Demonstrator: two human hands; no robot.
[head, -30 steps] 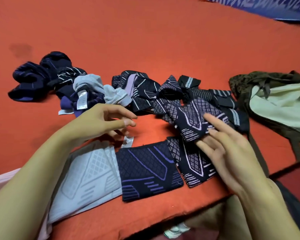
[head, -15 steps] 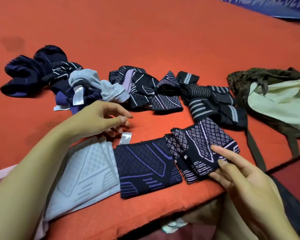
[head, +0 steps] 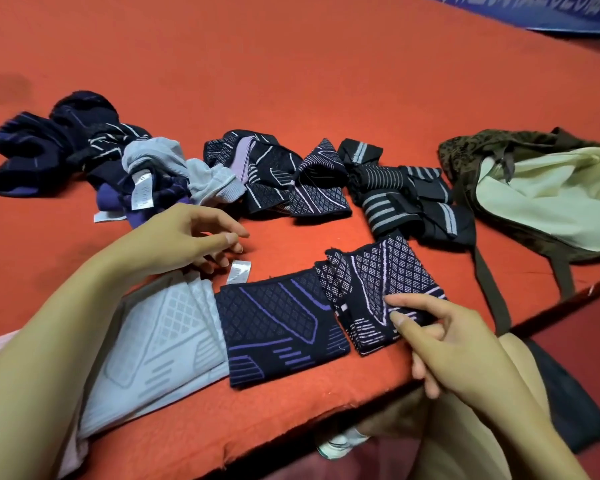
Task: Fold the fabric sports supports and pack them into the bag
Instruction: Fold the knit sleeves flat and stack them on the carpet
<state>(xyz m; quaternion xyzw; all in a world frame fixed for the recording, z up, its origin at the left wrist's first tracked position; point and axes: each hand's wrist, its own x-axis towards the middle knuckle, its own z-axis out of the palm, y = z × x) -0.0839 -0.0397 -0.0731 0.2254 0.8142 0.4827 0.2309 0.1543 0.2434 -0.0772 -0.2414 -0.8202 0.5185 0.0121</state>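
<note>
Three folded supports lie side by side near the front edge of the red table (head: 326, 81): a light grey one (head: 160, 330), a navy one with purple lines (head: 278, 327) and a black one with a lilac pattern (head: 374, 289). My right hand (head: 454, 344) pinches the near right corner of the black-and-lilac support between index finger and thumb. Over the far edge of the grey support, my left hand (head: 184, 237) holds nothing, its fingers loosely bent. Several unfolded supports (head: 267, 178) lie in a row behind. The olive bag (head: 548, 199) with pale lining lies open at the right.
The bag's straps (head: 496, 299) trail over the table's front edge. A dark stain (head: 7, 88) marks the cloth at the far left. A blue patterned surface (head: 534, 12) lies beyond the table's far right corner. Below the edge are my legs and a shoe (head: 340, 445).
My right hand folded the black-and-lilac support over toward me and drew back to its near corner. My left hand stayed almost still above the grey support.
</note>
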